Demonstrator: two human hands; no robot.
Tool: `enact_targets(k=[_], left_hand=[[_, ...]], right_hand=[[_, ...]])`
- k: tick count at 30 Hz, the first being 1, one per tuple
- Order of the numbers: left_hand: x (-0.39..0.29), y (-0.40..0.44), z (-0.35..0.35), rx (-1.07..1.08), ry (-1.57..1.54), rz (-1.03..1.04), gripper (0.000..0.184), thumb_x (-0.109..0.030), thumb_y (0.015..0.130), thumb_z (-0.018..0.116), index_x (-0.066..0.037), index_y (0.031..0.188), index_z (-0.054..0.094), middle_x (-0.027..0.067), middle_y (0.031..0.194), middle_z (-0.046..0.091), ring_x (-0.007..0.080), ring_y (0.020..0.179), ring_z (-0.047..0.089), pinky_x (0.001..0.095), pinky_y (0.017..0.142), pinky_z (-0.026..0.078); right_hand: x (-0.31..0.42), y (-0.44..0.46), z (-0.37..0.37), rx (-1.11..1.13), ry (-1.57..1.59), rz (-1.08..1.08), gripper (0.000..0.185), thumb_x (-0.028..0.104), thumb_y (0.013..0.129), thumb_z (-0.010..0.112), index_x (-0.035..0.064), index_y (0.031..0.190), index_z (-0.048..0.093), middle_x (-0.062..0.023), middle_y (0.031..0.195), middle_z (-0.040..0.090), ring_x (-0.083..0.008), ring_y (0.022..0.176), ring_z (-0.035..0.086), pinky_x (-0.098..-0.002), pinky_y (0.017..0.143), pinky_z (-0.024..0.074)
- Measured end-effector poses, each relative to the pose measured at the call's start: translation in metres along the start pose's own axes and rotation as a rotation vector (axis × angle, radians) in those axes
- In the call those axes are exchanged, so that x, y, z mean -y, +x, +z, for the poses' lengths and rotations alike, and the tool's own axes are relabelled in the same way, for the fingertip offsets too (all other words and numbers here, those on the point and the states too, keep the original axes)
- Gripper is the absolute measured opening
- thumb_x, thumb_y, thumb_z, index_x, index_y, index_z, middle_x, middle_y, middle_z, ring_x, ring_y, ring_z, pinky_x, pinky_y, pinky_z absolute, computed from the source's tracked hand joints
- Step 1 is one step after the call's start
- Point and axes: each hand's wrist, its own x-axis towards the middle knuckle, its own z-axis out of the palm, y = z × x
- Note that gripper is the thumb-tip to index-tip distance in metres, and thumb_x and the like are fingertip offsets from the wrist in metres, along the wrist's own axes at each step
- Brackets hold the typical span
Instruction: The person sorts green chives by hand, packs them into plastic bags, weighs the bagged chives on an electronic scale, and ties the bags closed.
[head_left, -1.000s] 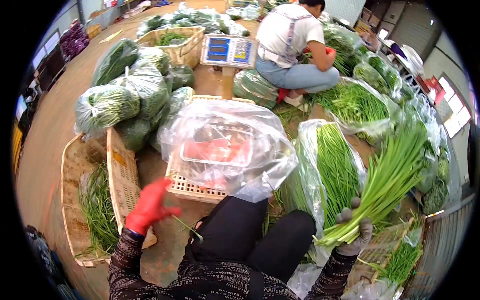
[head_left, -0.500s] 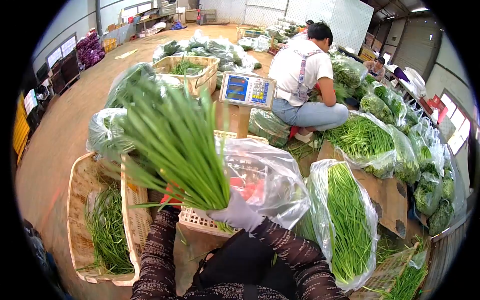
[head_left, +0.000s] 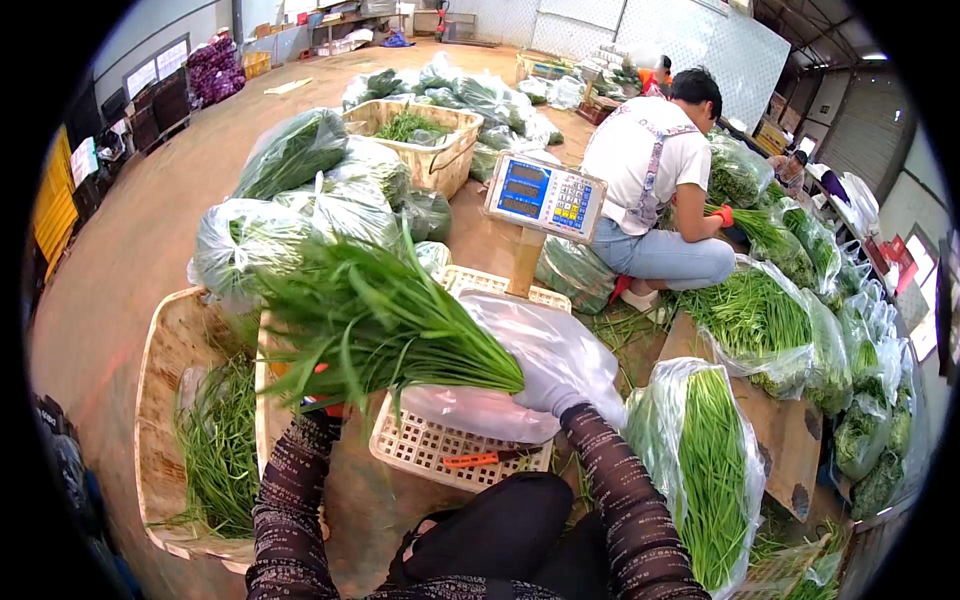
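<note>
My right hand, in a pale grey glove, grips the stem ends of a bunch of green leafy stalks. The leaves point left and are partly blurred. My left hand, in a red glove, is mostly hidden beneath the leaves, so its fingers do not show. Under the bunch, a clear plastic bag lies over an upturned cream basket. An orange-handled knife rests on the basket near my knees. Behind it stands a scale display.
A cream crate holding loose greens stands at the left, with bagged greens behind it. An open bag of stalks lies at the right. A person in a white shirt squats beyond the scale, beside more bags.
The bunch has come from the right side to above the basket, its leaves now pointing left. My left hand has gone behind the leaves. The orange-handled knife now shows, and the view has shifted.
</note>
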Motion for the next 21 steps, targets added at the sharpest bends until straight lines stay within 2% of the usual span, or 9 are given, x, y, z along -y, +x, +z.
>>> enact_targets(k=[3, 6, 8, 9, 10, 12, 15, 17, 21], left_hand=[[-0.005, 0.012, 0.004, -0.002, -0.025, 0.075, 0.042, -0.02, 0.091, 0.046, -0.007, 0.131, 0.039, 0.0115, 0.105, 0.053, 0.0168, 0.081, 0.054, 0.0234, 0.067, 0.047], [-0.01, 0.024, 0.004, 0.033, -0.198, 0.108, 0.036, -0.017, 0.096, 0.041, -0.007, 0.13, 0.041, 0.01, 0.102, 0.055, 0.0148, 0.075, 0.056, 0.0214, 0.063, 0.049], [0.007, 0.032, 0.002, 0.224, -1.199, -0.13, 0.036, -0.02, 0.095, 0.045, -0.006, 0.127, 0.043, 0.0057, 0.095, 0.055, 0.0081, 0.067, 0.051, 0.017, 0.054, 0.042], [0.014, 0.034, 0.006, 0.182, -0.806, 0.053, 0.036, -0.018, 0.095, 0.044, -0.005, 0.128, 0.043, 0.005, 0.094, 0.056, 0.0098, 0.068, 0.053, 0.0197, 0.057, 0.044], [0.02, 0.037, 0.01, 0.084, -0.41, 0.202, 0.036, -0.015, 0.095, 0.042, -0.004, 0.129, 0.042, 0.0044, 0.094, 0.057, 0.0115, 0.07, 0.054, 0.0223, 0.059, 0.045], [0.002, 0.036, 0.02, 0.054, -0.101, -0.096, 0.035, -0.025, 0.095, 0.042, -0.004, 0.123, 0.048, 0.003, 0.083, 0.057, 0.0122, 0.064, 0.053, 0.0245, 0.056, 0.044], [-0.033, 0.038, 0.028, 0.098, -0.283, -0.596, 0.042, -0.041, 0.094, 0.043, -0.007, 0.11, 0.059, -0.0005, 0.069, 0.055, 0.0098, 0.053, 0.048, 0.0247, 0.049, 0.04], [-0.059, 0.027, 0.03, 0.082, -0.299, -0.522, 0.046, -0.049, 0.093, 0.04, -0.011, 0.099, 0.064, -0.0043, 0.064, 0.051, 0.0056, 0.047, 0.04, 0.0216, 0.044, 0.034], [-0.058, 0.014, 0.005, 0.075, -0.029, -0.54, 0.04, -0.045, 0.093, 0.043, -0.012, 0.1, 0.065, -0.0056, 0.064, 0.051, 0.0061, 0.046, 0.04, 0.0225, 0.043, 0.033]], right_hand=[[-0.008, -0.003, -0.013, 0.203, 0.259, 0.19, 0.066, 0.018, 0.062, 0.069, 0.0018, 0.123, 0.046, -0.0224, 0.111, 0.056, -0.0364, 0.099, 0.055, -0.0379, 0.088, 0.0443], [-0.009, -0.016, 0.002, -0.193, 0.63, 0.108, 0.057, 0.022, 0.063, 0.072, 0.0012, 0.112, 0.053, -0.0151, 0.098, 0.062, -0.0259, 0.089, 0.06, -0.0337, 0.082, 0.0461], [0.008, -0.022, -0.001, -0.215, 0.498, 0.128, 0.058, 0.02, 0.063, 0.073, 0.0005, 0.113, 0.052, -0.0146, 0.098, 0.062, -0.0239, 0.088, 0.06, -0.0326, 0.082, 0.0462], [0.022, -0.027, -0.006, -0.246, 0.372, 0.154, 0.059, 0.018, 0.063, 0.073, -0.0002, 0.114, 0.051, -0.0141, 0.097, 0.062, -0.0219, 0.088, 0.06, -0.0316, 0.082, 0.0462], [0.041, -0.028, -0.013, -0.251, 0.65, 0.203, 0.056, 0.015, 0.064, 0.074, -0.0018, 0.112, 0.05, -0.0135, 0.097, 0.062, -0.0203, 0.088, 0.059, -0.0315, 0.082, 0.047], [0.064, -0.029, -0.018, -0.358, 0.829, 0.225, 0.054, 0.014, 0.064, 0.074, -0.002, 0.11, 0.051, -0.0134, 0.097, 0.062, -0.0211, 0.089, 0.059, -0.0321, 0.082, 0.0473], [0.065, -0.025, -0.02, -0.501, 1.069, 0.177, 0.04, 0.009, 0.071, 0.069, -0.0035, 0.105, 0.052, -0.0139, 0.095, 0.062, -0.0234, 0.083, 0.062, -0.0324, 0.076, 0.0513], [0.063, -0.028, -0.044, -0.419, 1.305, 0.203, 0.034, 0.002, 0.071, 0.068, -0.0047, 0.102, 0.055, -0.0104, 0.088, 0.064, -0.0176, 0.08, 0.063, -0.028, 0.073, 0.0514], [0.06, -0.038, -0.078, -0.477, 1.605, 0.054, 0.022, 0.003, 0.079, 0.058, -0.0059, 0.099, 0.056, -0.0143, 0.079, 0.064, -0.023, 0.071, 0.065, -0.0333, 0.064, 0.0575]])
